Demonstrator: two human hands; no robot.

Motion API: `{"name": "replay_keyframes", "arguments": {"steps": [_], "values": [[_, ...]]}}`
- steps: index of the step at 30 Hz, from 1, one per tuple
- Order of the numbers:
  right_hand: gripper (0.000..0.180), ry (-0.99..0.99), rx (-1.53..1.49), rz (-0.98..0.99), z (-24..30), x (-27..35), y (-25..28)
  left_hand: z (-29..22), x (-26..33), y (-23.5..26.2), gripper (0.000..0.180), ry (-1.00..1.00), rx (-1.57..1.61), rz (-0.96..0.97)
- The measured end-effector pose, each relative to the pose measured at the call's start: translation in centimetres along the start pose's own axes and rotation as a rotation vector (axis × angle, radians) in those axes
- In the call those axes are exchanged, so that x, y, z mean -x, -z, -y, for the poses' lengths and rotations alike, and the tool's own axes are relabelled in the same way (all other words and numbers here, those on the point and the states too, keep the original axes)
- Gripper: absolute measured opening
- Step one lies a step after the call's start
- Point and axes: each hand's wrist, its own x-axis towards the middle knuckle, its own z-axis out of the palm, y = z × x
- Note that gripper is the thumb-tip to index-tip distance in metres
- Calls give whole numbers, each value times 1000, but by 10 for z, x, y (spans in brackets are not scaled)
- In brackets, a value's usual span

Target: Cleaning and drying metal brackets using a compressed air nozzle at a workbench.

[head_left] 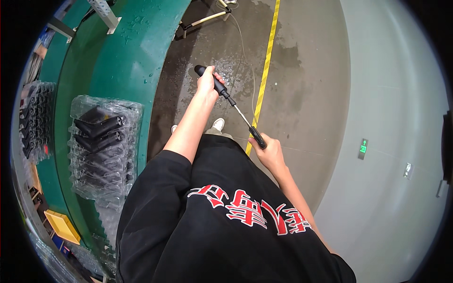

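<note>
Stretched between my hands is a black hand-pump-like tool, with a thick barrel, a thin metal rod and a dark grip at its lower right end. My left hand is wrapped round the barrel, whose rounded end sticks out past the fingers. Closed on the grip at the other end is my right hand. The tool slants in the air in front of my body, above the floor, and its exact kind is unclear.
Left of me runs a green workbench with water drops on it. Stacked clear plastic trays hold several black angled parts; another tray stack stands farther left. A yellow bin is low left. Wet floor carries a yellow line; a grey wall rises right.
</note>
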Motion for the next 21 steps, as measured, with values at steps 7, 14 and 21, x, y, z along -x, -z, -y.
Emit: {"name": "replay_keyframes", "arguments": {"steps": [7, 14, 21], "values": [[44, -84, -24, 67, 1, 14, 2, -17, 44, 16, 22, 8, -589, -12], [44, -164, -33, 88, -15, 16, 2, -2, 41, 49, 34, -86, -932, 318], [48, -265, -89, 117, -24, 13, 5, 11, 37, 55, 33, -493, -1605, 414]]}}
